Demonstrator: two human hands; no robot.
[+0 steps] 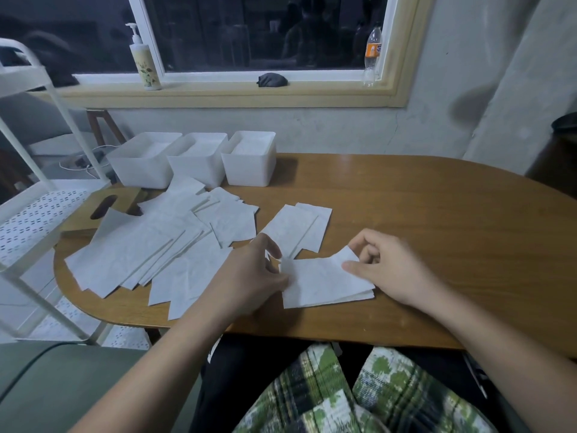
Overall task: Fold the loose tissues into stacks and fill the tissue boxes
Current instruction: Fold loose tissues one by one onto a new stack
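A small stack of folded white tissues [324, 284] lies on the wooden table [437, 220] near its front edge. My left hand [249, 276] pinches the stack's left edge. My right hand [387, 267] pinches the top tissue at its right corner, which is lifted off the stack. Several loose tissues [162, 248] are spread in a fan to the left. Two more folded tissues [296, 228] lie just behind my hands. Three white tissue boxes [199, 160] stand open in a row at the back left, with tissues inside.
A wooden box lid with a slot [100, 210] lies under the loose pile at the left. A white metal cart [28, 198] stands beside the table's left end. A pump bottle [143, 57], a dark cloth [272, 80] and a drink bottle [373, 54] sit on the window sill.
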